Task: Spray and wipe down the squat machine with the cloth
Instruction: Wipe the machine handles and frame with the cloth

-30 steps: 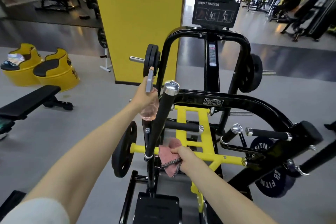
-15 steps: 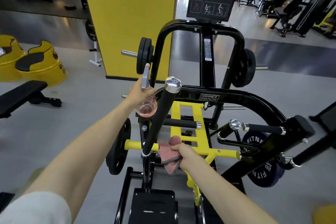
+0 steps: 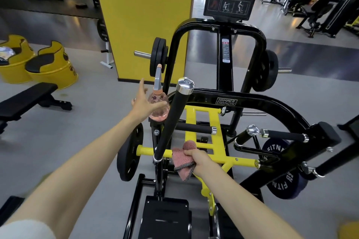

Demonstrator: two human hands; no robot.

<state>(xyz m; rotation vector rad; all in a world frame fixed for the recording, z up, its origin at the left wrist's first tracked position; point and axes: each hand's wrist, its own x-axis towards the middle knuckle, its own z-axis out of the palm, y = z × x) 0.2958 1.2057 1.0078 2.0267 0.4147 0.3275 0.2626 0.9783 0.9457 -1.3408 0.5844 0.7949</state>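
Note:
The black and yellow squat machine fills the middle of the view. A clear spray bottle with pink liquid and a grey nozzle stands upright on top of a black post at the machine's left. My left hand is beside it with its fingers spread upward, and only the thumb lies against the bottle's side. My right hand grips a crumpled pink cloth and presses it on the yellow crossbar, just right of the slanted black handle with the chrome cap.
Weight plates hang on the machine's left and right pegs. A black bench and two yellow drum seats stand at the left. A yellow pillar rises behind the machine. More gym machines stand at the far right.
My left hand has opened its fingers off the spray bottle, which now rests on the post. My right hand stays on the crossbar with the cloth. The view has shifted slightly.

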